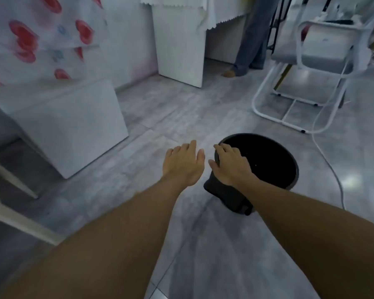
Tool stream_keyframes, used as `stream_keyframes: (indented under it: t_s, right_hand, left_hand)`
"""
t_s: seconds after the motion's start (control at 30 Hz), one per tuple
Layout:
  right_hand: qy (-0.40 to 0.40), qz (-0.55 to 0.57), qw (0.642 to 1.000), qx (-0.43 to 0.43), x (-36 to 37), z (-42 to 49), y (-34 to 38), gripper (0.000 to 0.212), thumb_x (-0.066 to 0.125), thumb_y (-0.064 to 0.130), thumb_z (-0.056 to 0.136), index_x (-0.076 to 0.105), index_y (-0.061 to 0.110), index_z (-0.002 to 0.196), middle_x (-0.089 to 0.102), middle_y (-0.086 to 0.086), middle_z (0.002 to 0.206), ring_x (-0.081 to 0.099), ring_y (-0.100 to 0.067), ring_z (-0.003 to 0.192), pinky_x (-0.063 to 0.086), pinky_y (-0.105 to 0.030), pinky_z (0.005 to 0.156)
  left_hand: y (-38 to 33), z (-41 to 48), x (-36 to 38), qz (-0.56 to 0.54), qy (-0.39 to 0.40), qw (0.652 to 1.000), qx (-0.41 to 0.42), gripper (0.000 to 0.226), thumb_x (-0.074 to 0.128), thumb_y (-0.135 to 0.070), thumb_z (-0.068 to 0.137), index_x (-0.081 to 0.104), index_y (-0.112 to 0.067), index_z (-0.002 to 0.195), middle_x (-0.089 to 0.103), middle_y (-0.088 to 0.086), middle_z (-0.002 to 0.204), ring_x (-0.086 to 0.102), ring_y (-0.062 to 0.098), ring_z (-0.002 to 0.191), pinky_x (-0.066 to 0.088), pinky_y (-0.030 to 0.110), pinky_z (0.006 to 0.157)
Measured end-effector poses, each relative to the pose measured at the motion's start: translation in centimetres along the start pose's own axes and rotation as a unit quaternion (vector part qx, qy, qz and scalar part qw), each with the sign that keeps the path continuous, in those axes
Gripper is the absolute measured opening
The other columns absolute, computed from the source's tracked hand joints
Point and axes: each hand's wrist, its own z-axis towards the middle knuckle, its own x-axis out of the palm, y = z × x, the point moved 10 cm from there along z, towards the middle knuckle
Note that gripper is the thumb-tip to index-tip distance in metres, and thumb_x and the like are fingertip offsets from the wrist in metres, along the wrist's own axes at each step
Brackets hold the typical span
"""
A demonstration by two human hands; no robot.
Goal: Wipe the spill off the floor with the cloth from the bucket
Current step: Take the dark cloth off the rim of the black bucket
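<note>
Head view, looking down past both bare forearms at a grey tiled floor [181, 108].

Right hand [230, 164]: palm down on the near left rim of the bucket [274, 160], fingers [224, 148] curled over a dark cloth [222, 192]. The hand grips the cloth's upper end against the rim. The rest of the cloth hangs down the outside of the bucket, its lower end bunched at floor level near my forearm.

Left hand [184, 161]: just beside the right, apart from it, palm down, fingers spread and loose, holding nothing. It hangs over bare floor; I cannot tell whether it touches the tiles.

Bucket: black, round, upright on the floor, inside too dark to see any contents.

Floor near the hands: a darker smear [203, 223] shows on the tiles below the cloth, between my forearms. Could be wet, could be shadow; I cannot tell.

Surroundings: white cabinet [73, 126] to the left, a curtain [41, 35] with red hearts above it. White folding chair [307, 83] behind the bucket to the right, a white cable [333, 167] trailing across the floor beside it. Another person's legs [251, 39] in grey trousers stand at the far side by a white desk [179, 46] with a cloth edge hanging over it.
</note>
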Motion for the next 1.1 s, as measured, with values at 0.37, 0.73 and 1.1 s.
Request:
stream_keyframes:
  t_s: [0.37, 0.73, 1.1]
  right_hand:
    - [0.047, -0.098, 0.992, -0.059, 6.4, 0.7, -2.5, 0.06, 0.07, 0.038, 0.094, 0.04, 0.018, 0.141, 0.031, -0.02, 0.139, 0.046, -0.038, 0.119, 0.054, -0.048, 0.09]
    - [-0.166, -0.122, 0.962, -0.18, 3.3, -0.8, 2.9, 0.031, 0.079, 0.021, 0.086, 0.054, 0.009, 0.099, 0.06, -0.012, 0.092, 0.057, -0.03, 0.075, 0.033, -0.031, 0.044]
    - [-0.117, 0.035, 0.923, -0.365, 4.1, -1.5, 21.2, 0.053, 0.046, 0.05, 0.086, 0.056, 0.011, 0.12, 0.07, -0.01, 0.087, 0.063, -0.035, 0.061, 0.053, -0.043, 0.05]
  left_hand:
    - [0.7, -0.8, 8.9, 0.011, 0.055, 0.997, 0.045, 0.046, 0.033, -0.027, 0.101, 0.042, -0.009, 0.143, 0.059, 0.013, 0.135, 0.056, 0.032, 0.119, 0.037, 0.045, 0.106]
    - [5.2, -0.2, 9.2, -0.015, 0.101, 0.993, 0.053, 0.085, 0.056, -0.022, 0.091, 0.008, -0.011, 0.16, 0.044, 0.013, 0.152, 0.046, 0.033, 0.133, 0.038, 0.043, 0.11]
    - [15.1, -4.2, 0.5, -0.094, 0.003, 0.996, 0.008, 0.072, 0.059, -0.003, 0.082, 0.032, -0.017, 0.146, 0.061, 0.01, 0.108, 0.059, 0.037, 0.106, 0.04, 0.036, 0.071]
